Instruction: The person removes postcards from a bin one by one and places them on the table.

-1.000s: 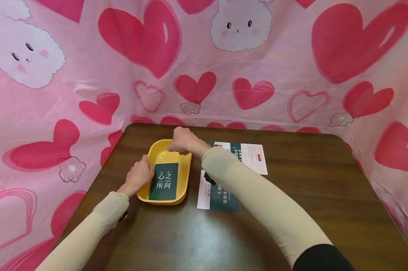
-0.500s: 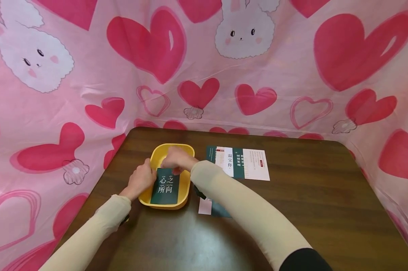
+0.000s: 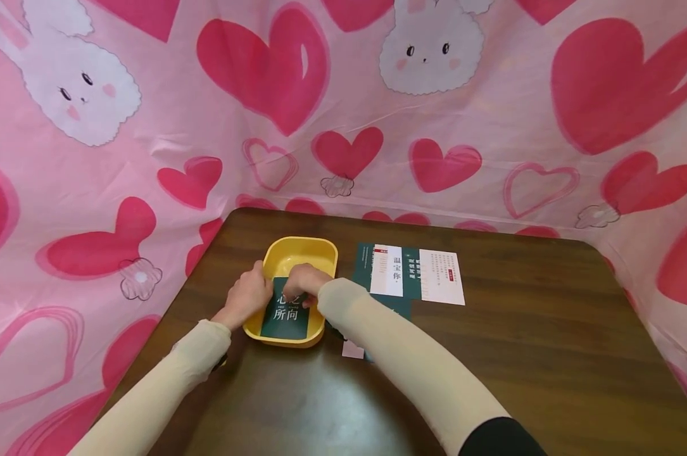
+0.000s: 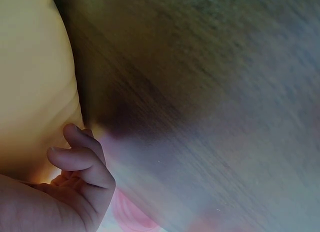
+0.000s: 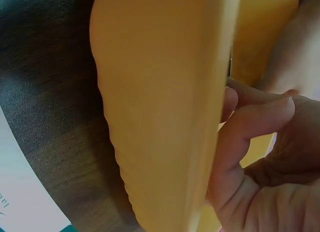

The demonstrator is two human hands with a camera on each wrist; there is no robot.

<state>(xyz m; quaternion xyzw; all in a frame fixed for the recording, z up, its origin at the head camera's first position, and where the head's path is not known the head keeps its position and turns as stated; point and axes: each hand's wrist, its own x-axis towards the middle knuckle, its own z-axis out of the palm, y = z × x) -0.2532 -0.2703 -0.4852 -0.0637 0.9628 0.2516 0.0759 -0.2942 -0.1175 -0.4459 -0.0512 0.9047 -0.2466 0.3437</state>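
Note:
A yellow plastic tray (image 3: 294, 342) stands on the table, with a dark green card (image 3: 283, 326) printed in white characters lying in its near part. On the tray's left rim rests my left hand (image 3: 249, 291), gripping it; in the left wrist view its curled fingers (image 4: 82, 159) are against the tray wall (image 4: 35, 77). My right hand (image 3: 308, 284) reaches inside the tray and covers the card's upper right part. Its outer fingers (image 5: 265, 117) are curled in the right wrist view. The tray wall (image 5: 155, 102) hides the fingertips, so I cannot tell whether they pinch the card.
Several green and white printed cards (image 3: 414, 272) lie to the right of the tray, partly overlapping; my right forearm (image 3: 400, 354) covers some. The brown wooden table (image 3: 525, 329) extends right. A pink curtain (image 3: 343, 95) with hearts and rabbits hangs behind and beside it.
My right hand has moved from the tray's far end toward me and down onto the card. My left hand stays on the left rim. The head view has shifted slightly.

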